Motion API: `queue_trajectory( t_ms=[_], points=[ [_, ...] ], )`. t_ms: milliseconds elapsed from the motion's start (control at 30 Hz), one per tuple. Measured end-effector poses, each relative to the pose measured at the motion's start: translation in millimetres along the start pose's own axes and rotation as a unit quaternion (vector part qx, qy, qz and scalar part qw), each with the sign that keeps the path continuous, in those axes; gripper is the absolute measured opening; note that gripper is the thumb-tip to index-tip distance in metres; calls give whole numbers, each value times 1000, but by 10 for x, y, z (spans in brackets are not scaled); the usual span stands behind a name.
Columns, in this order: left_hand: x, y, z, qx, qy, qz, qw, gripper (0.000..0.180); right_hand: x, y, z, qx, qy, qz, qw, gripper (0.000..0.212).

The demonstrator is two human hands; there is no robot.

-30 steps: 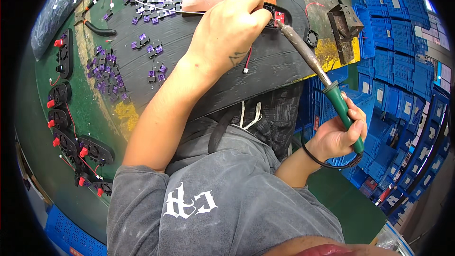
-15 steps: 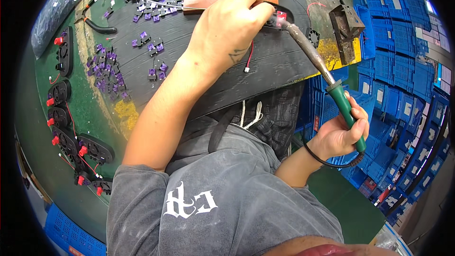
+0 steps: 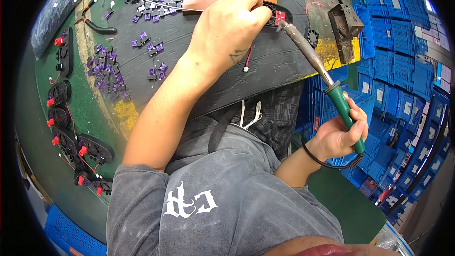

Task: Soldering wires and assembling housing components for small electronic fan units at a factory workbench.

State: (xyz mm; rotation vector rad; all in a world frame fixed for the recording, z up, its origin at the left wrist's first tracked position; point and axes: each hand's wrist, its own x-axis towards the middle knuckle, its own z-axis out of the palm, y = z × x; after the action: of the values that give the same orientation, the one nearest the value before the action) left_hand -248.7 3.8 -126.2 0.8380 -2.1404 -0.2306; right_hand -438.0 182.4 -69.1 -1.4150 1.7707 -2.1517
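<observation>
My right hand (image 3: pixel 342 132) is wrapped round the green handle of a soldering iron (image 3: pixel 308 52), which points up and left. Its tip is at the lower edge of a small red part (image 3: pixel 280 16) in a black oval housing (image 3: pixel 286 10); I cannot tell if they touch. My left hand (image 3: pixel 232 23) is closed in a pinch over the housing's left side, covering much of it. A thin silvery solder wire (image 3: pixel 156 4) runs from the upper left into this hand. A red lead with a white connector (image 3: pixel 246 69) hangs out below.
Purple-and-black switch-like pieces (image 3: pixel 106 68) lie in piles left of my arm. Black housings with red knobs (image 3: pixel 59 94) line the table's left side. Pliers (image 3: pixel 99 28), an orange-brown block (image 3: pixel 199 0) and a metal bracket (image 3: pixel 346 33) stand around. Blue crates (image 3: pixel 393 33) are stacked at right.
The soldering iron has shifted slightly left, and more of the red part shows beside its tip. My left hand has barely moved.
</observation>
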Motion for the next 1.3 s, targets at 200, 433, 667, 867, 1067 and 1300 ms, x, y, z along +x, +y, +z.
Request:
queue_trajectory(
  t_ms=[200, 433, 667, 867, 1067, 1300],
  points=[
    [7, 20, -4, -10, -2, -4, 1000, 13, -3, 9, 6, -4, -6, -5, 1000, 29],
    [-1, -6, 15, -7, -3, -5, 1000, 13, 0, 20, 1, -9, -16, -11, 1000, 30],
    [17, -8, 3, -2, -1, -4, 1000, 11, 23, 12, -14, -12, -1, 1, 1000, 31],
    [-5, -22, 27, -3, 6, -6, 1000, 9, 21, 45, 10, -13, -10, -14, 1000, 29],
    [1, -1, 17, -7, -2, -8, 1000, 9, 27, 35, 6, 6, -7, -12, 1000, 27],
    [21, -25, 2, -7, 3, -9, 1000, 10, 37, 20, 14, -4, -10, -18, 1000, 29]
  ],
)
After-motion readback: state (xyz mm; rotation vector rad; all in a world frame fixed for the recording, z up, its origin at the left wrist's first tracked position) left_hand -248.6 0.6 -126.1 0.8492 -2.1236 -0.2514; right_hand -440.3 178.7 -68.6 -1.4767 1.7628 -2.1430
